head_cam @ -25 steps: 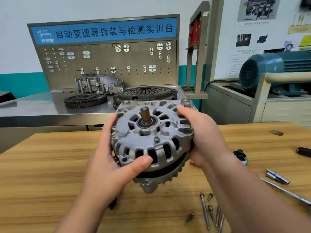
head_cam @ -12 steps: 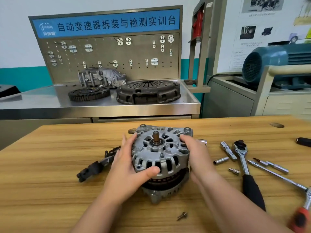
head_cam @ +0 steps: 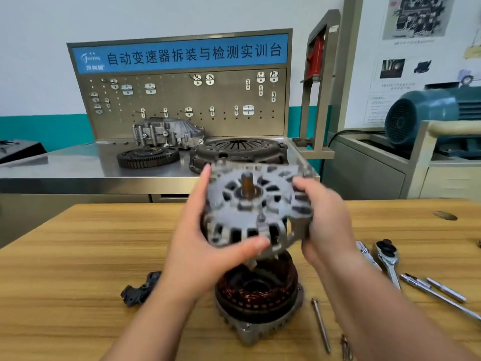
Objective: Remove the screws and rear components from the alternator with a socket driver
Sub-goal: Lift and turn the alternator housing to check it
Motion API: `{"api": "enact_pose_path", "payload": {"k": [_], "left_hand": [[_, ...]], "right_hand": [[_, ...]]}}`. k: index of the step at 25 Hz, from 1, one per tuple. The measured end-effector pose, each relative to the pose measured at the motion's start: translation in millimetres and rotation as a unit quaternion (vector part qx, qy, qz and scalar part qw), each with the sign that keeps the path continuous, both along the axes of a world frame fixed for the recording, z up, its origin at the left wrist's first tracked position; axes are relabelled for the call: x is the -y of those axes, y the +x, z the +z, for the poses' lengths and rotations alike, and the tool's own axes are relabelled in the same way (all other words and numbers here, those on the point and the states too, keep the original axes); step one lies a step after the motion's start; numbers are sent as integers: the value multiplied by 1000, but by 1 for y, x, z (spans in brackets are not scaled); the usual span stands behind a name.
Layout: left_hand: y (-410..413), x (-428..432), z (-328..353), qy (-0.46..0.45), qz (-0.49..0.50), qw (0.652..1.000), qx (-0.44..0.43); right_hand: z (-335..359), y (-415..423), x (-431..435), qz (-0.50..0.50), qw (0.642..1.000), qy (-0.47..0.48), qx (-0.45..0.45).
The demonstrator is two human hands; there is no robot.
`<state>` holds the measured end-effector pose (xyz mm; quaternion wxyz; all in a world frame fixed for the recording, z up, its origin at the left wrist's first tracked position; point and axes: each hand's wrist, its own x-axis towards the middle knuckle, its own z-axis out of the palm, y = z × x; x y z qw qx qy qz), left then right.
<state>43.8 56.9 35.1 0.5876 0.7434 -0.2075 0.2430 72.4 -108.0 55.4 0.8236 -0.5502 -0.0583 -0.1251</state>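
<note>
The alternator is split in two. Its grey front housing (head_cam: 256, 207), with the shaft pointing at me, is blurred and lifted above the table. My left hand (head_cam: 203, 248) grips its left rim, thumb across the lower slots. My right hand (head_cam: 322, 222) grips its right rim. Below them the rear housing (head_cam: 257, 308) sits on the wooden table (head_cam: 78, 282), its copper stator windings exposed. A long through-bolt (head_cam: 321, 325) and a small screw (head_cam: 345, 346) lie to its right.
A black plastic part (head_cam: 138, 289) lies left of the rear housing. A ratchet (head_cam: 389, 259), extension bars (head_cam: 442, 290) and sockets lie at the right. Behind the table stands a steel bench (head_cam: 78, 168) with a clutch plate (head_cam: 239, 152), gear ring and pegboard.
Half a second ago the whole alternator sat on the table between my hands. Now the front housing has come up off the rear housing, which stays on the table.
</note>
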Motion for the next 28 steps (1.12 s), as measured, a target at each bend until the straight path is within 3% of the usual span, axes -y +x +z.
{"api": "enact_pose_path", "payload": {"k": [2, 6, 11, 18, 21, 25, 28], "left_hand": [[-1, -4, 31, -18, 17, 999, 46], [-13, -27, 54, -101, 36, 993, 56], [-39, -77, 13, -162, 75, 984, -28], [-62, -139, -70, -178, 171, 964, -101], [-58, -150, -81, -159, 219, 956, -110], [-51, -156, -66, -77, 273, 950, -129], [-51, -152, -53, -13, 334, 935, -116]], "right_hand": [[36, -2, -2, 7, 999, -30, 34], [67, -13, -22, 63, 975, -199, 72], [24, -26, -80, 120, 950, -288, -1], [-51, -40, -155, 189, 926, -310, -107], [-52, -35, -172, 177, 910, -367, -76], [-36, -34, -181, 153, 839, -523, 0], [-24, -37, -147, 48, 828, -549, 105]]}}
